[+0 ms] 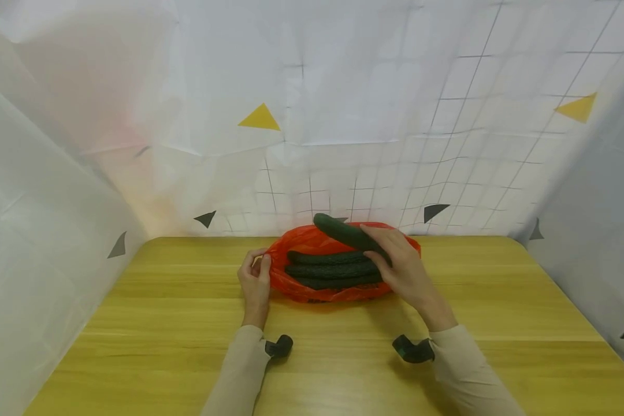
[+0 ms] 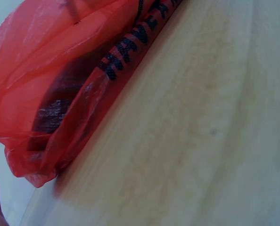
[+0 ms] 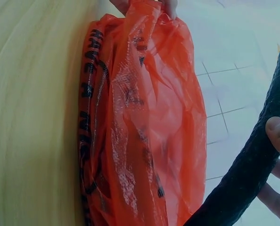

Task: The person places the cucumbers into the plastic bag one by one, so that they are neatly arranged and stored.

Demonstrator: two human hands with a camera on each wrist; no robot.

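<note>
A red plastic bag (image 1: 314,298) with black printing lies open on the table, several dark green cucumbers (image 1: 333,270) side by side inside it. The left hand (image 1: 255,280) pinches the bag's left end between thumb and fingers. Above the bag's right part, the right hand (image 1: 397,260) grips a single cucumber (image 1: 343,232), tilted with its left end higher. In the right wrist view that cucumber (image 3: 253,160) is beside the bag (image 3: 130,117), thumb on one side and fingers on the other. The left wrist view has the bag's end (image 2: 31,155) close up, with a dark shape showing through.
The wooden table (image 1: 161,346) reaches back to a white sheet (image 1: 343,104) with grid lines and yellow and dark triangles. White sheeting also stands at the left and right sides. Each sleeved wrist carries a black camera mount (image 1: 279,346).
</note>
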